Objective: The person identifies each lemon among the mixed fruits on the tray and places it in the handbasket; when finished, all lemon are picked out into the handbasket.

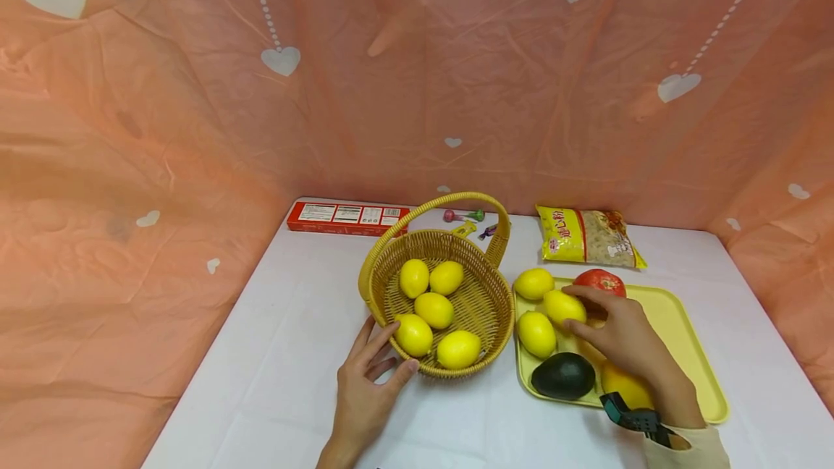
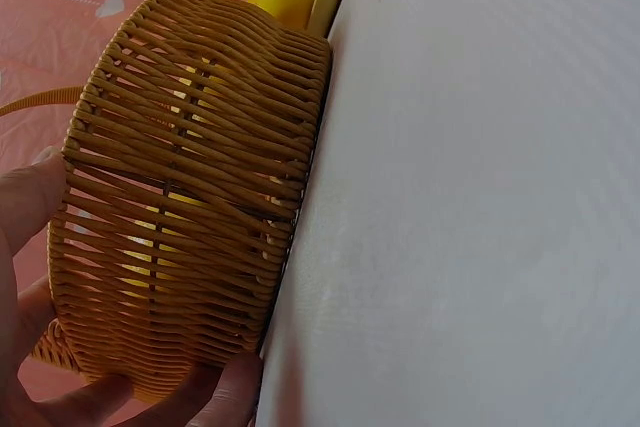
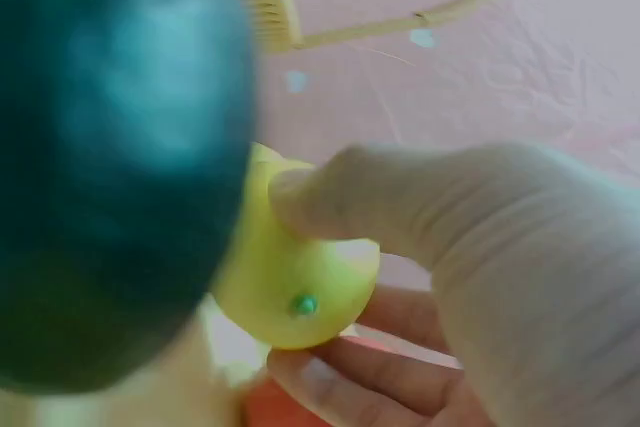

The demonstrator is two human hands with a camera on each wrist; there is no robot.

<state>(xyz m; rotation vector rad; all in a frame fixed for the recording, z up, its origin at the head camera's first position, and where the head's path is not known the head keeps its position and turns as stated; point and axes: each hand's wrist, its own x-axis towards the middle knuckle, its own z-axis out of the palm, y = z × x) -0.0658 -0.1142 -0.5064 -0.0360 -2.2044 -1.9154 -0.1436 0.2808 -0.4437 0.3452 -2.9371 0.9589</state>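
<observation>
White table: left hand grips the basket; right of it, right hand pinches a lemon, seemingly picking; a steady lift seems due

A: Where's the basket sitting?
B: On the worktop, left of the tray; five lemons lying in it.
A: Behind?
B: Box is lying behind-left, bag is lying behind the tray.

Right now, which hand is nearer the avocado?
Right: the right hand pinches a lemon just beyond the avocado; the left hand is farther left, holding the basket.
</observation>
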